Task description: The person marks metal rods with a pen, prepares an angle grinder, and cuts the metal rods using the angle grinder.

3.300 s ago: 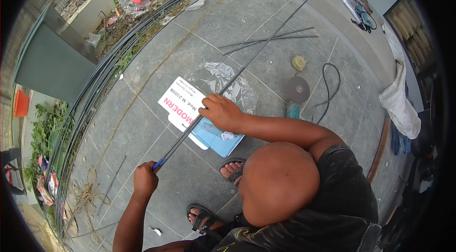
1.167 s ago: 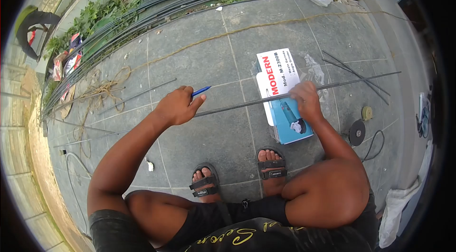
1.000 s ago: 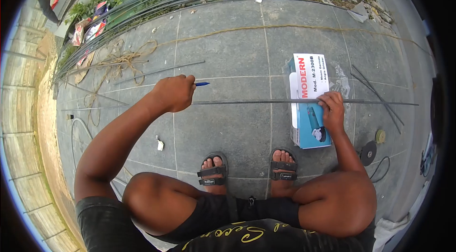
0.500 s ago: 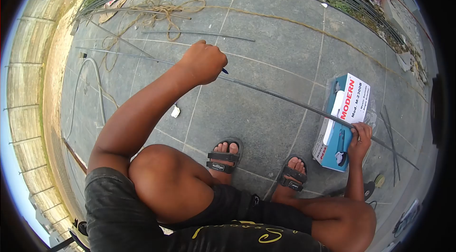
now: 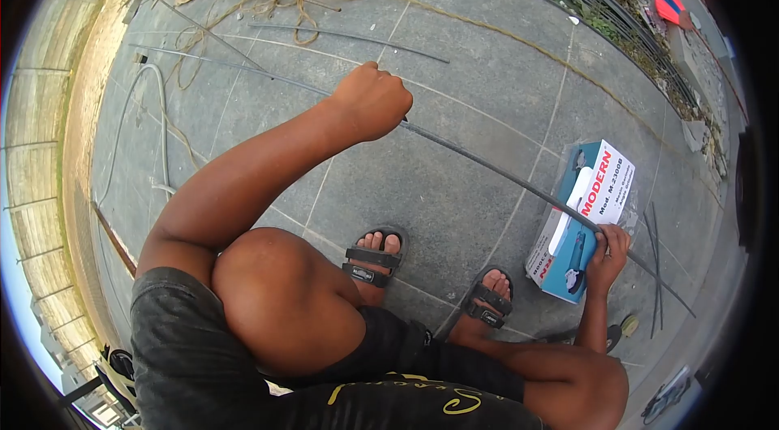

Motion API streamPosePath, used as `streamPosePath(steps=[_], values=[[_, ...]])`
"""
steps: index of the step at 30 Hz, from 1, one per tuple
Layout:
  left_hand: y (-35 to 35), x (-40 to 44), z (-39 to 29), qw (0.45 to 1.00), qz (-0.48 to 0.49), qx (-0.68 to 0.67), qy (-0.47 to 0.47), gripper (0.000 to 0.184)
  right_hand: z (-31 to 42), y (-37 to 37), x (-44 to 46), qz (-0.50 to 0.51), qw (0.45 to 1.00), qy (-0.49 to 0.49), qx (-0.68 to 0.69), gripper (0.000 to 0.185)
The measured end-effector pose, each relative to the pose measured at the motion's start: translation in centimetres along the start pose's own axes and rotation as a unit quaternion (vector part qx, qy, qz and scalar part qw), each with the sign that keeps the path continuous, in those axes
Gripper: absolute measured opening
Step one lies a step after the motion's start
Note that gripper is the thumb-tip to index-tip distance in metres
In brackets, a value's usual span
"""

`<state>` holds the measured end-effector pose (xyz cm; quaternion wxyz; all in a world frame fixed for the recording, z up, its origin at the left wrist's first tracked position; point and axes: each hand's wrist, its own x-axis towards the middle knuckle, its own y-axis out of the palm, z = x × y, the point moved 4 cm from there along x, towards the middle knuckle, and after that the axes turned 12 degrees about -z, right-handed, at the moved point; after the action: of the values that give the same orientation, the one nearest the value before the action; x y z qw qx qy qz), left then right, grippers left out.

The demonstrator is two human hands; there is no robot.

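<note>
Left hand [image 5: 372, 101] curled closed over a long rod [image 5: 519, 184], a dark tip [image 5: 404, 118] poking out beside it, we hold the length at a slant above the gray tiles [image 5: 438, 223]. Our right hand [image 5: 610, 250] pinches the same rod where it crosses the printed grinder box [image 5: 607, 178], with crossed short rods [image 5: 656, 255] just beyond. The back of the left hand hides its fingers, so we cannot tell how they divide between rod and tip. Holding well calls for both wrists steady, a light but firm pinch, and the box edge kept as a rest so that the rod neither rolls nor bows. Compared with the frame a second ago, the rod slants rather than running level across our view, the box sits farther right and lower, and the blue pen then jutting from our left fist no longer shows its barrel.
</note>
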<state>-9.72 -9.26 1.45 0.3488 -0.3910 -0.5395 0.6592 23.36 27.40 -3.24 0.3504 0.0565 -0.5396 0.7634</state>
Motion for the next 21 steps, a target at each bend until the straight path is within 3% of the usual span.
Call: streamPosePath(steps=[21], values=[[-0.2, -0.8, -1.2, 0.998, -0.051, 0.020, 0.034, 0.011, 0.0, 0.0, 0.0, -0.003, 1.000, 0.001, 0.001, 0.018]])
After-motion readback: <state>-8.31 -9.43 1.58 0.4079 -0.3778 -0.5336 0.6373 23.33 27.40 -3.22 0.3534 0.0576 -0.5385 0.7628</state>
